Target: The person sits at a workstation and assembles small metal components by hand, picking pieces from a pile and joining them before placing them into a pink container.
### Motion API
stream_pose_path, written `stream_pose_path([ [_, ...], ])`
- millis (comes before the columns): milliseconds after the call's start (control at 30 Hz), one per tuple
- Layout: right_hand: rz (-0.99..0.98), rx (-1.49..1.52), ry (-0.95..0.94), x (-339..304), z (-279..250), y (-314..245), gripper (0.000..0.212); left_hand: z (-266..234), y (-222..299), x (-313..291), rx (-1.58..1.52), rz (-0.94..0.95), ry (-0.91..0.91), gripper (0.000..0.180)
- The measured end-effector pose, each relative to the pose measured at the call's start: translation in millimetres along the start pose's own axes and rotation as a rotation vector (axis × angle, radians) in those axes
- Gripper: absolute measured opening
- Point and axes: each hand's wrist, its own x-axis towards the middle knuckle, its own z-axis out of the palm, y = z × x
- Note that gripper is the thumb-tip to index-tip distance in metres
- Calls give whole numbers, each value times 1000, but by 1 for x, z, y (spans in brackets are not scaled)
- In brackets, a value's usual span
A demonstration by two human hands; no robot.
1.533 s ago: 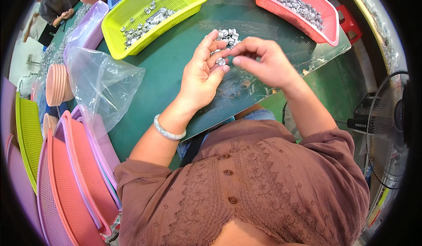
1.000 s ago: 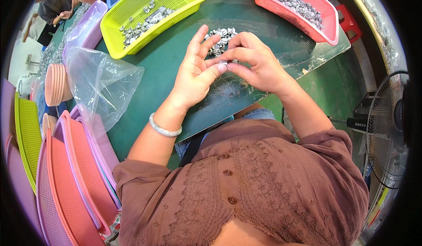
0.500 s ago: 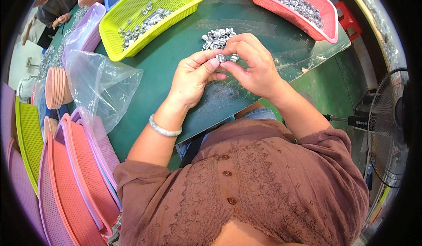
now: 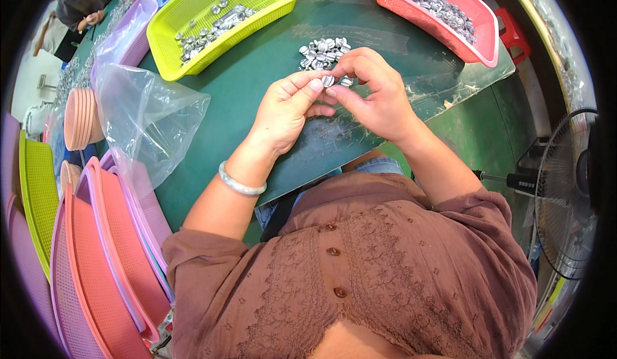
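Observation:
Between the two hands is a small silvery, grooved metal piece [image 4: 328,81]. My left hand [image 4: 286,110] pinches it between thumb and fingertips. The thumb and index finger of my right hand [image 4: 379,96] close on the same piece from the other side. A second similar piece [image 4: 346,82] shows within the curve of my right fingers; whether it is held or lies on the table, I cannot tell. Just beyond my fingertips, a loose pile of the same metal pieces [image 4: 321,53] lies on the green table [image 4: 257,57].
A yellow-green basket [image 4: 173,67] with scattered metal pieces stands at far left, a fuller pink basket [image 4: 411,12] at far right. A clear plastic bag [image 4: 151,124] lies left of my forearm. Nested coloured baskets [image 4: 122,243] crowd the near left. A fan [image 4: 565,192] stands right.
The metal piece has turned between my fingertips and now shows its grooved side. Both hands remain in nearly the same place; the whole view has shifted slightly.

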Motion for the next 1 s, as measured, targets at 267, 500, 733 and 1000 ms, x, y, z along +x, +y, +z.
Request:
stream_pose_path([
  [267,-9,-13,-7,-1,1,1,19,0,-2,0,103,35,21,21],
  [500,-13,-5,-11,-1,1,-1,19,0,-2,-1,134,57,5,22],
  [733,-57,-43,34,-5,3,-1,21,0,-4,0,130,54,-34,24],
  [1000,-71,-73,101,-6,7,-3,27,1,-5,0,77,39,-26,22],
])
